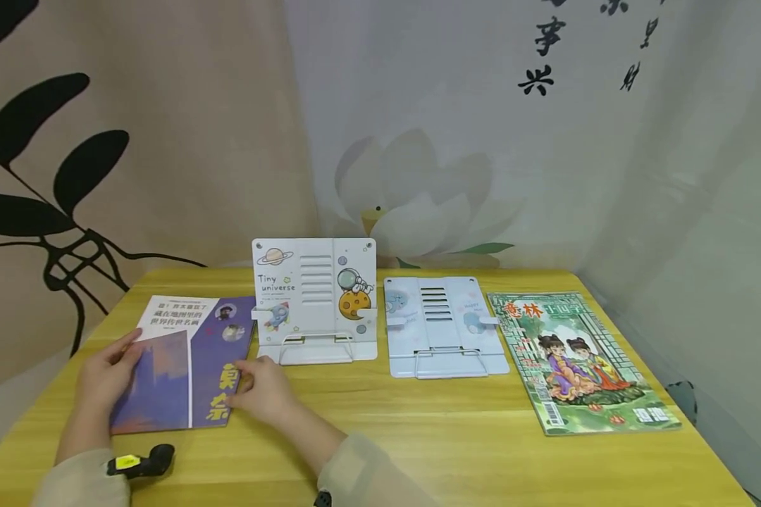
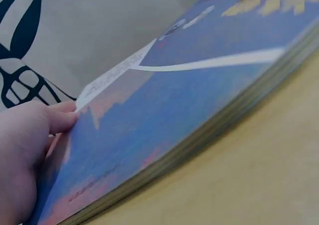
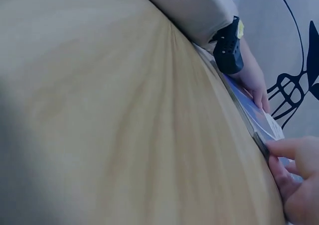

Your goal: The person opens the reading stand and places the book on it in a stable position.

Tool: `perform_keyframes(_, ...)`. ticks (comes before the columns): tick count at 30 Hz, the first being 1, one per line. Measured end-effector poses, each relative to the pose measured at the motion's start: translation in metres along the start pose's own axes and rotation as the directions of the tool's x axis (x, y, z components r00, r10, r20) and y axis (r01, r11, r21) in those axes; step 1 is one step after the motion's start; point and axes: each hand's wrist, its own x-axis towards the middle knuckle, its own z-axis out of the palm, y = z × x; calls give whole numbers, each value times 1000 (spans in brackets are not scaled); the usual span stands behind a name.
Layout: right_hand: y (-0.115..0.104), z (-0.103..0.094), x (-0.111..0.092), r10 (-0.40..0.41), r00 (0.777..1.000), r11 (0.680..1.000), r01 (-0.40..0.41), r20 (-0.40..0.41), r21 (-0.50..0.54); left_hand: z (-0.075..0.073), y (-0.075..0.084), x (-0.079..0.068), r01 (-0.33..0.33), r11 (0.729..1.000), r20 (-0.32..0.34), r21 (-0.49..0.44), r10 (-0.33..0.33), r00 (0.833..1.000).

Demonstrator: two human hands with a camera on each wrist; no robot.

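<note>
A purple and white book (image 1: 158,380) with yellow lettering lies at the left of the table, face up. My left hand (image 1: 106,372) grips its left edge; in the left wrist view the thumb of that hand (image 2: 22,155) is over the blue-pink cover. At the opposite edge, my right hand (image 1: 266,394) pinches the book between thumb and fingers. The right wrist view shows this right hand (image 3: 299,172) at the book's edge, low over the wood. Just beyond the right hand stands a white book stand (image 1: 317,310) printed with planets and an astronaut.
A second, pale blue book stand (image 1: 440,327) leans back lower beside the first. Further right lies a green magazine (image 1: 596,373) with two cartoon figures. The yellow wooden table (image 1: 418,443) ends at a printed curtain (image 1: 418,105) behind.
</note>
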Motion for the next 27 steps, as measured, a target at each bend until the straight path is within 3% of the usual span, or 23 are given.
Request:
perform_keyframes(6,-2,3,-3,-34,999,998,34,2,52,-8,-2,-7,57,989,-72,-136,-68,995)
perform_keyframes(11,0,5,-5,-65,998,992,63,12,113,-14,-5,-14,58,953,-123,-299,-98,988)
perform_keyframes(14,0,6,-8,-89,996,985,86,16,148,-19,-9,-18,-13,888,-110,-460,-43,993)
perform_keyframes(17,0,6,-10,-116,993,979,114,6,170,-23,-11,-22,-87,778,-79,-622,48,996)
perform_keyframes(18,-1,6,-11,-121,993,977,119,0,176,-24,-10,-22,-102,734,-71,-672,74,995)
perform_keyframes(20,-2,5,-13,-133,991,974,133,-15,185,-26,-9,-24,-117,670,-54,-733,113,992)
perform_keyframes(23,-5,3,-16,-154,987,966,160,-42,202,-29,-3,-25,-132,615,-52,-778,147,988)
perform_keyframes(27,-8,-3,-18,-184,979,951,201,-89,237,-32,11,-27,-165,573,-85,-803,163,983)
